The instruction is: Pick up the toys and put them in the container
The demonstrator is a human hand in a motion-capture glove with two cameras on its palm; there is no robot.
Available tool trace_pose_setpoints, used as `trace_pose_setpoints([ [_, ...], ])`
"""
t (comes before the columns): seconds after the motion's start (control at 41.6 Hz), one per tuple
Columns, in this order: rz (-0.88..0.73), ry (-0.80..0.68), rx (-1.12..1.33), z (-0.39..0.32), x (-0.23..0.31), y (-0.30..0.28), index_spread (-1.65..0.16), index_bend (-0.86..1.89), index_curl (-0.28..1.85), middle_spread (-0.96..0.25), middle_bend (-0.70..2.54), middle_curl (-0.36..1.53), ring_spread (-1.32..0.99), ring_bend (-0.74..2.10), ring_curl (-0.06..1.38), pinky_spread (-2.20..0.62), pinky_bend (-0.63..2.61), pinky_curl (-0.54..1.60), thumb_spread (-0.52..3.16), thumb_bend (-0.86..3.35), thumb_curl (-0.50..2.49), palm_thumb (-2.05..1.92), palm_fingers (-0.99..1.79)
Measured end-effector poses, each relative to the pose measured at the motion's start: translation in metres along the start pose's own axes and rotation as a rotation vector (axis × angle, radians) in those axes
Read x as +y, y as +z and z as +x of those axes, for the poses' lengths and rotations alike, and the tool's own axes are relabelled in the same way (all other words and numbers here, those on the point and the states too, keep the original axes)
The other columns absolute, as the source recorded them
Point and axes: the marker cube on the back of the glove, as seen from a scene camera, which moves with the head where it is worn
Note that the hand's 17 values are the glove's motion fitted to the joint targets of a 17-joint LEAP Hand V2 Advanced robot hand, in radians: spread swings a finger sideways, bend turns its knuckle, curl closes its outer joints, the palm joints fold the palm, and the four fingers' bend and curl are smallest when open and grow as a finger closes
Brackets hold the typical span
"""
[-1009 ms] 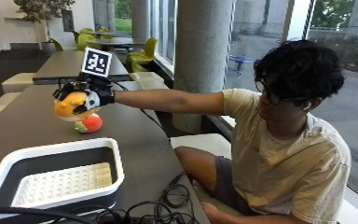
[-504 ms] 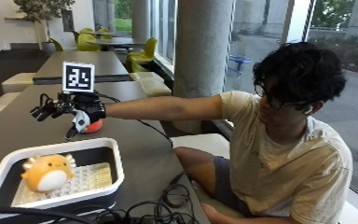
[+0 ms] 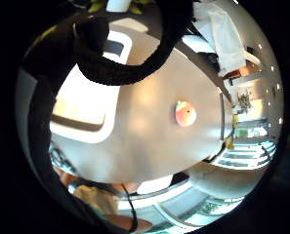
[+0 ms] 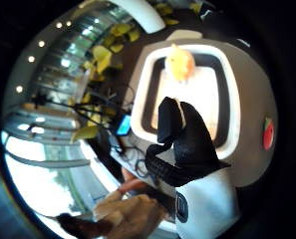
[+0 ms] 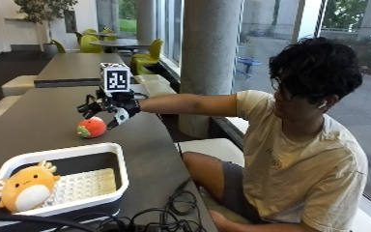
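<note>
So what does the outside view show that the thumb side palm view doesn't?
Only the outside view shows the whole person seated at the table and the gloved right hand hovering open just above the strawberry toy, without touching it. Only the thumb side palm view shows a gloved finger up close, seen against the container. Both show the strawberry toy on the table, the white container, and the yellow plush toy lying inside it.

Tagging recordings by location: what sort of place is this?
Probably a café or canteen-style common area: long dark tables, yellow-green chairs around a round table further back, and big windows along one side.
</note>
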Motion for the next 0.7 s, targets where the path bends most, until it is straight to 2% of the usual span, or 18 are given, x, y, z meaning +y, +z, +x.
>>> trace_pose_setpoints([
  [0.216, -0.097, 0.016, 0.079, 0.070, 0.057, 0.045, -0.29, 0.25, 0.46, -0.03, 0.16, 0.33, -0.09, 0.42, 0.32, -0.03, 1.02, 0.34, 1.44, -0.01, 0.31, 0.12, -0.03],
  [0.696, -0.096, 0.169, 0.026, 0.209, 0.164, 0.089, -0.29, 0.23, 0.48, -0.03, 0.15, 0.31, -0.07, 0.37, 0.32, -0.02, 0.98, 0.33, 1.47, -0.01, 0.29, 0.09, -0.03],
])
